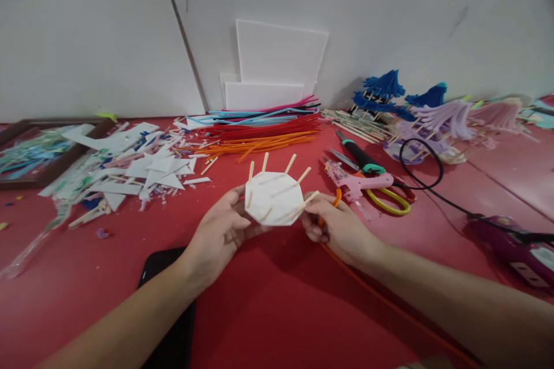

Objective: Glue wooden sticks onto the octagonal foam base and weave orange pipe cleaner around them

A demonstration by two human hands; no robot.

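Between my hands is a white many-sided foam board (275, 195) with several short wooden sticks standing up around its edge. My left hand (227, 222) grips the board's left side, thumb in front. An orange pipe cleaner (359, 279) passes through my right hand (331, 225), whose fingers are closed at the board's right edge, by a stick there. One end of the pipe cleaner loops up over the fingers and the rest trails toward the lower right. The right fingertips are partly hidden, so I cannot tell whether they touch the board too.
Red, orange and blue pipe cleaners (264, 130) lie ahead. A pink glue gun (352, 181), yellow-handled scissors (392, 203) and blue and lilac pieces (445, 118) are on the right. White foam scraps (158, 170) spread left. A black phone (171, 323) lies under my left forearm.
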